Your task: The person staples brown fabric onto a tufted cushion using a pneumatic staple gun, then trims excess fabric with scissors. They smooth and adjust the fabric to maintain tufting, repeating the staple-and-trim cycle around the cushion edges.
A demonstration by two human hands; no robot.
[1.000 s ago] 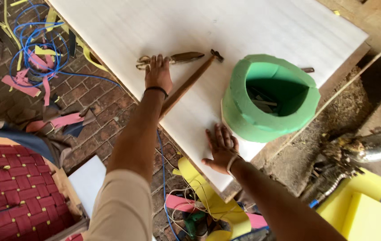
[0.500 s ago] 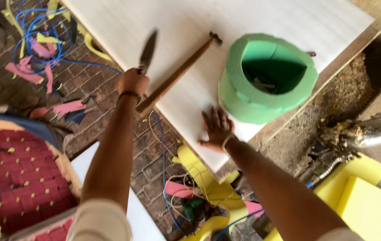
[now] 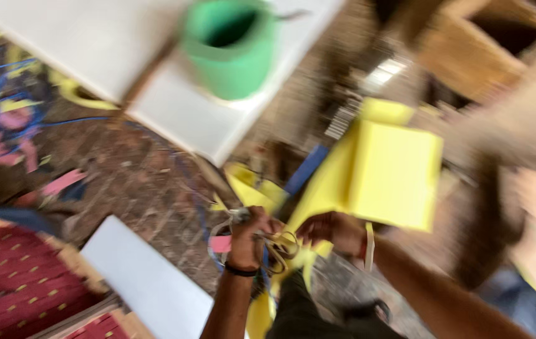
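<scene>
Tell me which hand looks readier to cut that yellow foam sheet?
Probably the left hand: it grips the brass-coloured metal scissors. The right hand rests by the yellow foam sheet, seemingly placed to steady it.

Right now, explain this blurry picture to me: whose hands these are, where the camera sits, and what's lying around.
There is no machine here. The one view comes from a camera worn on a person's head, looking down at their own bare hands. The left hand grips what looks like a pair of scissors; motion blur hides the detail. The right hand touches yellow foam sheet. Farther off, a green foam ring stands on a white board. Coloured foam scraps litter the brick floor, and a red patterned cushion lies at lower left.
</scene>
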